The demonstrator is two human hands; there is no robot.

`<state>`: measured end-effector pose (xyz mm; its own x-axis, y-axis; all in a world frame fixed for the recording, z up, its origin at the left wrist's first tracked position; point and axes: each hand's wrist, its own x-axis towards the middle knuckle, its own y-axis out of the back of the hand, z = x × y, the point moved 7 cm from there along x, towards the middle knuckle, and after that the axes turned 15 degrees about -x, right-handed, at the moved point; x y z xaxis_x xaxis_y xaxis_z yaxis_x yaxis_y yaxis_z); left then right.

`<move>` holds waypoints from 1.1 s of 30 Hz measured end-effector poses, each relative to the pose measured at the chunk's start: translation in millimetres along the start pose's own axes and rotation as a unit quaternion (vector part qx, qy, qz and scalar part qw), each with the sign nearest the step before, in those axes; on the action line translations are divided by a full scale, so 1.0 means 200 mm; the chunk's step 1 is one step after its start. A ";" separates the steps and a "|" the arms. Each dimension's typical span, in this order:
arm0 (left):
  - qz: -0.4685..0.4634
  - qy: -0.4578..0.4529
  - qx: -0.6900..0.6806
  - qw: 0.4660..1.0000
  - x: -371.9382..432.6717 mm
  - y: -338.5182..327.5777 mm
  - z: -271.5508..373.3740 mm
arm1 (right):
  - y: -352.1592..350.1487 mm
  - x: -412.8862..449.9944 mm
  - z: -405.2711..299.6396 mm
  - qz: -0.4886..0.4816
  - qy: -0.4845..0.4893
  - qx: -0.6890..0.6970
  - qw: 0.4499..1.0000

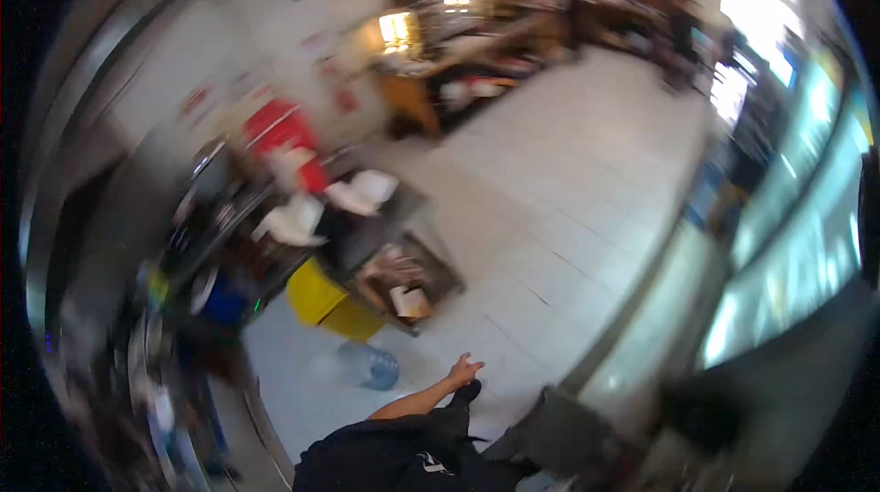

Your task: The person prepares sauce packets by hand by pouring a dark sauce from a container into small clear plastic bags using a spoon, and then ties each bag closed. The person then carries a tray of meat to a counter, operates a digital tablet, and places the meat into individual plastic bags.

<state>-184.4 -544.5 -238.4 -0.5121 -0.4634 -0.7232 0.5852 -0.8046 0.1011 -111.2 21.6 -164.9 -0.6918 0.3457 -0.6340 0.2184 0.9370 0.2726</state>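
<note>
My left hand (pixel 465 370) reaches forward over the pale tiled floor (pixel 536 244) with its fingers partly spread and nothing visible in it. The forearm is bare below a black shirt (pixel 405 451) with a small white mark. Just under the hand a dark shoe tip (pixel 467 392) shows. To the hand's left, a large translucent blue water jug (pixel 377 368) is on the floor, apart from it. My right hand is out of view. Motion blurs most of the scene.
Left of the floor are a yellow container (pixel 320 296), a dark open bin (pixel 450 275) with mixed items, and white bags or cloths (pixel 292 220). Glass-fronted cases (pixel 777 210) line the right. Shelving (pixel 481 45) with a lit lamp (pixel 395 31) stands farther back.
</note>
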 end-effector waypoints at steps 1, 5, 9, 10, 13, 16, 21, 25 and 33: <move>0.040 -0.044 -0.077 0.995 0.07 0.28 0.04 | -0.22 0.09 -0.13 -0.053 0.025 -0.041 0.997; 0.134 -0.075 -0.322 0.934 0.05 1.07 -0.41 | -0.88 0.28 -0.60 -0.193 0.094 -0.206 0.955; 0.301 0.031 -0.519 0.799 -0.05 1.49 -0.57 | -1.46 0.38 -0.97 -0.255 0.147 -0.331 0.896; 0.309 -0.028 -0.567 0.763 -0.15 1.57 -0.87 | -1.61 0.37 -1.04 -0.303 0.137 -0.370 0.867; 0.265 -0.020 -0.722 0.639 0.15 1.54 -0.42 | -2.13 0.59 -1.44 -0.335 0.178 -0.401 0.834; 0.271 -0.095 -0.775 0.563 0.42 1.62 0.09 | -2.87 0.45 -1.73 -0.393 0.287 -0.465 0.740; 0.349 -0.188 -0.750 0.530 0.77 1.62 0.43 | -3.69 0.12 -1.83 -0.610 0.296 -0.433 0.594; 0.279 -0.265 -0.747 0.542 1.02 1.63 0.48 | -3.96 0.32 -1.92 -0.577 0.232 -0.514 0.591; 0.513 -0.144 -0.700 0.475 0.85 1.47 0.33 | -4.47 1.09 -2.83 -0.495 0.275 -0.584 0.582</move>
<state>-140.8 -884.5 -287.2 0.5481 -0.5377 -0.6407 0.3604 0.8431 -0.3992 -846.2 -768.7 -136.5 -0.2668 -0.7027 -0.6596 -0.8686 -0.1213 0.4805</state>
